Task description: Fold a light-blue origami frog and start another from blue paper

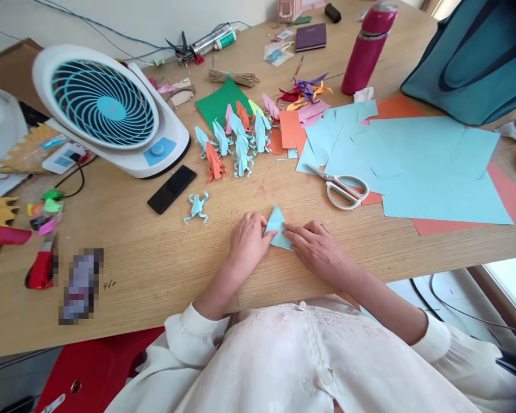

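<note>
A small light blue sheet of origami paper (277, 221), folded to a triangle with its tip pointing away from me, lies on the table between my hands. My left hand (248, 241) has its fingers curled at the paper's left edge, with the thumb resting on top. From the right, my right hand (318, 246) presses its fingertips onto the paper's right edge, holding it against the wood. To the left is a folded light blue paper frog (196, 207). Beyond my hands stand several folded paper figures (242, 150) in blue, orange, pink and yellow-green.
Scissors (341, 188) lie by loose light blue sheets (438, 166) on the right. A phone (172, 189) and a white fan (144, 163) are at left. A magenta bottle (366, 54) and a teal bag (477, 63) stand at the back right. Left is a red-handled cutter (40, 269).
</note>
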`<action>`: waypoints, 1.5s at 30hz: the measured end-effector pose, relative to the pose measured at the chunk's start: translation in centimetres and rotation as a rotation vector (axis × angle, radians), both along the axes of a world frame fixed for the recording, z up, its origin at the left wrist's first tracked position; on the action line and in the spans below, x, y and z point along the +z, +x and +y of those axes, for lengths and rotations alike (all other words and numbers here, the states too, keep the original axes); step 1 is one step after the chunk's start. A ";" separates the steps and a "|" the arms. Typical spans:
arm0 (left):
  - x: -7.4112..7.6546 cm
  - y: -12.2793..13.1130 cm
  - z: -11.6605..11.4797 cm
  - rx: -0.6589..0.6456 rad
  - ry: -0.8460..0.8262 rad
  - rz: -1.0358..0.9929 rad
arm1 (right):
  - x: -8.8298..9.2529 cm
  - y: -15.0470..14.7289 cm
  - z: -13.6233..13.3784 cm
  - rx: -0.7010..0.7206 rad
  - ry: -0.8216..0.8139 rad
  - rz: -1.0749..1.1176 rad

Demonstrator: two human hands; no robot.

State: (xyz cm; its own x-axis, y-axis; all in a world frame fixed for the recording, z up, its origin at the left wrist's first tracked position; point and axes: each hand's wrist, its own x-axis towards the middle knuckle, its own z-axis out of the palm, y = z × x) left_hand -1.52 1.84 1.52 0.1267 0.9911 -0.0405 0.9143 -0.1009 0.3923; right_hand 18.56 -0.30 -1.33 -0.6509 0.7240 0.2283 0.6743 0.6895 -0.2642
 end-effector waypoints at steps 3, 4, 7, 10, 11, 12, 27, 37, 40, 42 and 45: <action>-0.1 0.0 0.9 0.056 -0.067 -0.167 | 0.1 0.0 0.0 0.004 0.010 0.013; -0.2 -0.1 1.0 0.081 -0.093 -0.242 | 0.1 0.0 0.0 0.005 0.004 0.019; -0.6 -0.6 1.2 0.149 -0.166 -0.431 | 0.2 0.1 -0.1 0.011 -0.033 0.073; -0.6 -0.8 1.2 0.150 -0.235 -0.604 | 0.2 0.2 -0.1 -0.043 -0.102 0.274; -0.5 -0.9 1.1 0.134 -0.251 -0.674 | 0.3 0.3 0.0 -0.097 -0.137 0.375; -0.3 -0.9 1.1 0.113 -0.261 -0.745 | 0.5 0.3 0.1 -0.160 -0.183 0.478; 0.9 -0.6 -0.5 0.008 -0.210 -1.030 | 4.0 -1.4 2.2 -0.182 -0.660 0.875; 1.3 -0.9 -0.9 0.047 -0.144 -1.059 | 3.8 -1.7 2.3 -0.162 -0.659 0.888; 1.5 -0.8 -1.1 0.051 -0.093 -1.095 | 3.7 -1.8 2.3 -0.154 -0.669 0.903; 1.7 -0.7 -1.2 0.054 -0.078 -1.091 | 3.8 -1.9 2.2 -0.157 -0.673 0.921; 1.9 -0.6 -1.3 0.063 -0.085 -1.071 | 3.9 -2.1 2.2 -0.163 -0.663 0.932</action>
State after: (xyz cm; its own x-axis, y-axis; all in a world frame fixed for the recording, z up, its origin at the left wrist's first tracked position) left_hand -2.15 0.54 3.40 0.0863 0.9962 -0.0077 0.0935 -0.0004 0.9956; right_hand 16.48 1.85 2.53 -0.3177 0.9413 0.1141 0.0957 0.1515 -0.9838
